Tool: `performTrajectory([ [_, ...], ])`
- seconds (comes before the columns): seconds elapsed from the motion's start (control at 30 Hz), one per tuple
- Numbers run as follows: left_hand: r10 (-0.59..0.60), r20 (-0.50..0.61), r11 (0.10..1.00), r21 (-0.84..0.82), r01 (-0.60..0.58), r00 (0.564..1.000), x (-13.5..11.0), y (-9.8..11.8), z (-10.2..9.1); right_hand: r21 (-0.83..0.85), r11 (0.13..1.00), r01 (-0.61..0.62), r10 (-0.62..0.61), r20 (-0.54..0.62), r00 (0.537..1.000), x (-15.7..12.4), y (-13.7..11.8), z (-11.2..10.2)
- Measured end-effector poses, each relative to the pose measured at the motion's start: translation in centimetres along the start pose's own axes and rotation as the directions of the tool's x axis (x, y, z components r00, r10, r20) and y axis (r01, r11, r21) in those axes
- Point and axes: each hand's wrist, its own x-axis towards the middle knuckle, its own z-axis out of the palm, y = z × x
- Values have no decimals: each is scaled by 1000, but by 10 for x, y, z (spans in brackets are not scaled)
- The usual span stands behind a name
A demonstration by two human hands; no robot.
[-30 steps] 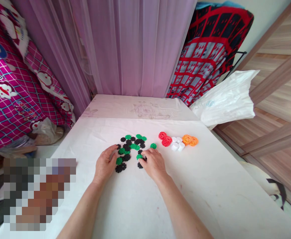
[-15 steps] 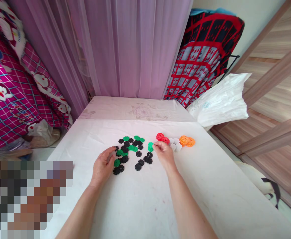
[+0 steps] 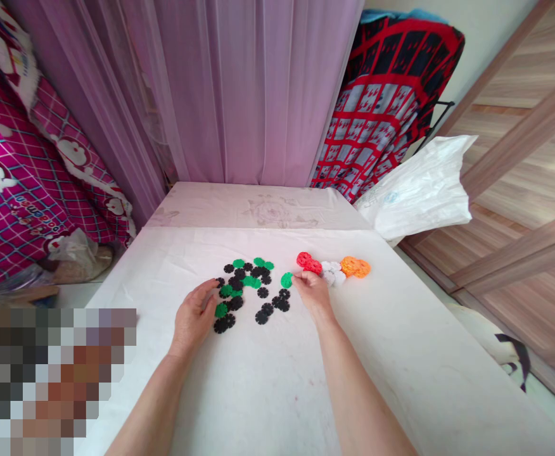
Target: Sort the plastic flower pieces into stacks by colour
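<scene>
Several black and green notched plastic discs lie in a loose, overlapping cluster, with green discs point(image 3: 252, 282) mixed among black discs point(image 3: 236, 283). At the cluster's left edge rests my left hand point(image 3: 193, 316), thumb apart from the fingers, its fingertips by a black disc. A smaller group of black discs point(image 3: 282, 300) lies nearer me, between my hands. My right hand point(image 3: 313, 292) pinches the edge of a green disc point(image 3: 286, 280) at or just above the cloth. Just beyond that hand are a pile of red discs point(image 3: 308, 261), some white discs point(image 3: 333, 273) and some orange discs point(image 3: 355, 266).
A white cloth point(image 3: 268, 380) covers the table. Beyond the far edge hangs a purple curtain point(image 3: 249, 95). To the right are a white plastic bag point(image 3: 420, 190) and wooden doors point(image 3: 519, 164); a pink patterned cloth point(image 3: 35, 177) hangs at the left.
The green disc in my right hand has come down onto another green one, so the two now look like one. My left hand stays in place; the whole view has shifted slightly.
</scene>
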Motion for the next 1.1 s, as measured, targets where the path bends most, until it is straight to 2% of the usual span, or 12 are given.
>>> performTrajectory([
  [0.17,6,-3,1000,-2,-6,1000,1,0,0,-101,993,58,-60,-13,998,-5,1,-2],
  [0.27,10,-4,1000,1,-10,1000,1,0,0,-238,967,96,-106,-30,994,-13,-1,-1],
  [0.4,9,-1,1000,-4,-9,1000,0,0,0,-457,871,177,-199,0,980,-22,-11,5],
  [0.6,-3,2,1000,-13,3,1000,0,1,0,-638,750,174,-168,71,983,-28,-26,9],
  [0.87,10,-2,1000,3,-10,1000,1,3,-2,-665,724,181,-167,86,982,-27,-25,8],
  [0.97,19,-4,1000,5,-19,1000,1,1,-1,-638,745,195,-201,65,978,-25,-19,10],
  [1.1,34,-7,999,2,-34,999,1,-1,0,-529,808,260,-307,-1,952,-23,-6,11],
])
